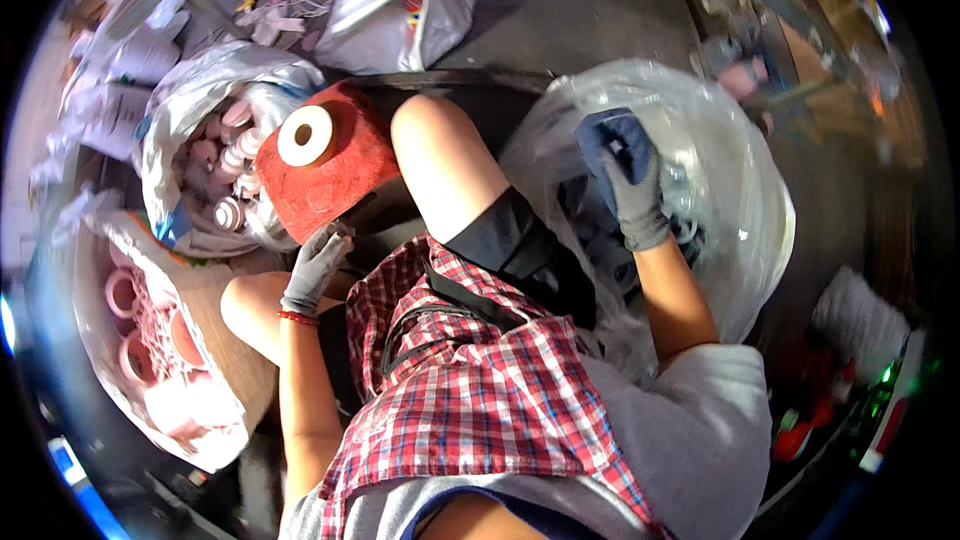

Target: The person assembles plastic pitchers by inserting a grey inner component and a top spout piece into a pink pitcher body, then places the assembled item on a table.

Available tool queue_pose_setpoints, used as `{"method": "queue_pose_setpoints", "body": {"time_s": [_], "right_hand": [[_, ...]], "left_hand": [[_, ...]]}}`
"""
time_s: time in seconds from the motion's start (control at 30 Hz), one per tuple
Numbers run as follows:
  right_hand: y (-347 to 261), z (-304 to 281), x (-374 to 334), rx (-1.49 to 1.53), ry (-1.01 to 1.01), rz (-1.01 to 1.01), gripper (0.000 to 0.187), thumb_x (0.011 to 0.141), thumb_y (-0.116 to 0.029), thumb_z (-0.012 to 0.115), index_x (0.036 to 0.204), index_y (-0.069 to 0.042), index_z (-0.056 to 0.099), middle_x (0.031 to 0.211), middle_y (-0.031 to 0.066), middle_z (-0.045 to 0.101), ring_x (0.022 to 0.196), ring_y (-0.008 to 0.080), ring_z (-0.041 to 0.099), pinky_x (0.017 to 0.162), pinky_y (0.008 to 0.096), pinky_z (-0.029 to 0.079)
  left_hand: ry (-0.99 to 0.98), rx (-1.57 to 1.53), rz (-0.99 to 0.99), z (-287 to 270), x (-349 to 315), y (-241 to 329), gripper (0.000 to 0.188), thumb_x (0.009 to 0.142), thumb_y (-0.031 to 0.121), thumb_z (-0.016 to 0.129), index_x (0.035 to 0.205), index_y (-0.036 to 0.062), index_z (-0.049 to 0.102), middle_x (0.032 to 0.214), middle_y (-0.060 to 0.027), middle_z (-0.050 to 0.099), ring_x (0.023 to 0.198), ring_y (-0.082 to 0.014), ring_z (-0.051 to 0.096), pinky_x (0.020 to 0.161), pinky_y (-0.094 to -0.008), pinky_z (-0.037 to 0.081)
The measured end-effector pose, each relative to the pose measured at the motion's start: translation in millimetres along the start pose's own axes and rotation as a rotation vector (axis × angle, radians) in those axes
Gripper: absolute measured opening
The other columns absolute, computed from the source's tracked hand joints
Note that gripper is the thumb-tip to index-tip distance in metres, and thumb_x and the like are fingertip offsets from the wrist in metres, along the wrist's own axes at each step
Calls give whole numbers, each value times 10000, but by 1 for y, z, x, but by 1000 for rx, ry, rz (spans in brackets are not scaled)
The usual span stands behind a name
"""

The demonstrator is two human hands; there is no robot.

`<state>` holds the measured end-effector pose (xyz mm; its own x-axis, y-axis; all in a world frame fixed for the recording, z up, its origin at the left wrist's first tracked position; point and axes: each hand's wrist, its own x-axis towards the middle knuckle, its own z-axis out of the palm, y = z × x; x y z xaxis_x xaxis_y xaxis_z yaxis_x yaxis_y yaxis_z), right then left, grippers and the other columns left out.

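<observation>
My left hand (318, 268), in a grey glove with a red bracelet at the wrist, is closed beside the near edge of a red block (325, 175). What its fingers hold is too small to make out; a thin dark strip shows just beyond the fingertips. On top of the block lies a cream ring-shaped piece (305, 135) with a round hole. My right hand (628, 178), in a grey glove with dark blue coating, hovers over a large clear plastic bag (745, 150). Its fingers are curled but apart, with nothing visible between them. Dark parts lie inside the bag, partly hidden by my arm.
A white sack (245, 65) of pale pink round pieces stands left of the block. Nearer sits another sack (235, 315) with pink rings and strands. A tied white bag (400, 25) lies at the back, and a bundled grey cloth (858, 315) at the right.
</observation>
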<state>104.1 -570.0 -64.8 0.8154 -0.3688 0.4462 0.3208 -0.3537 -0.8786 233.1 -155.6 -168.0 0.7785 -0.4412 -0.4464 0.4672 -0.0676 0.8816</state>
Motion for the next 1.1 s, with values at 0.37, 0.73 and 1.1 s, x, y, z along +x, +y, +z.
{"method": "queue_pose_setpoints", "body": {"time_s": [0.37,0.73,1.1], "right_hand": [[-217,115,70,172,-730,-792,159,770,-56,672,916,-59,609,915,58,613,814,174,585,801,283,453],[-281,268,21,170,-1602,-958,168,737,-95,719,876,-54,633,929,85,649,822,180,606,849,292,431],[-154,313,-18,70,-1820,-165,234,818,-38,638,1039,34,610,1025,119,640,943,178,601,835,288,460]], "left_hand": [[388,86,667,-21,-146,51,257,919,87,536,1155,-13,552,1036,-44,592,969,-131,554,890,-256,422],[1376,-264,675,-77,-346,-89,231,919,86,521,1127,-8,554,1046,-49,598,966,-118,550,888,-244,427],[2143,52,-553,-108,-469,-340,1044,664,474,749,1390,-1,169,1391,-247,300,1265,-332,338,1026,-392,320]]}}
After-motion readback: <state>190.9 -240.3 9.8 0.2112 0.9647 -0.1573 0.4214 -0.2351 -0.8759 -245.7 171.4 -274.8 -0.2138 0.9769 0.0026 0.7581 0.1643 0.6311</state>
